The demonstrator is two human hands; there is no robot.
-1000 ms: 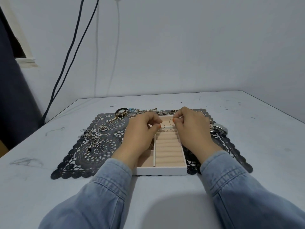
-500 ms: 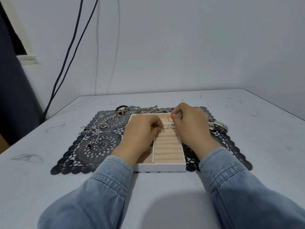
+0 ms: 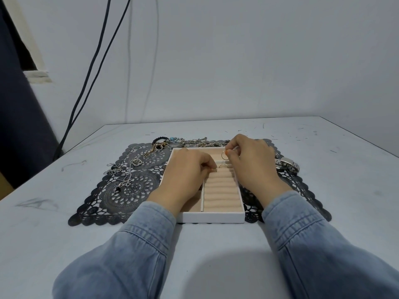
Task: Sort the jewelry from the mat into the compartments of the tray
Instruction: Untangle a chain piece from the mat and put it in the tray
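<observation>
A white tray (image 3: 212, 217) with beige padded ring rolls lies on a black lace mat (image 3: 127, 190). My right hand (image 3: 251, 162) pinches a thin gold ring (image 3: 224, 155) above the tray's far end. My left hand (image 3: 185, 171) rests over the tray's left compartments, fingers curled, its fingertips at the ring rolls beside another ring (image 3: 222, 166) that sits in a roll slot. Whether the left hand holds anything is hidden. Necklaces (image 3: 124, 171) lie on the mat's left part; bracelets (image 3: 179, 142) line its far edge.
A silver watch (image 3: 287, 165) lies on the mat to the right of my right hand. Two black cables (image 3: 92, 67) hang down the wall at the back left. The grey table ends at the wall behind and at the right.
My right hand has lifted the gold ring slightly up and away from the ring rolls. The left hand stays at the rolls, with one ring left seated there.
</observation>
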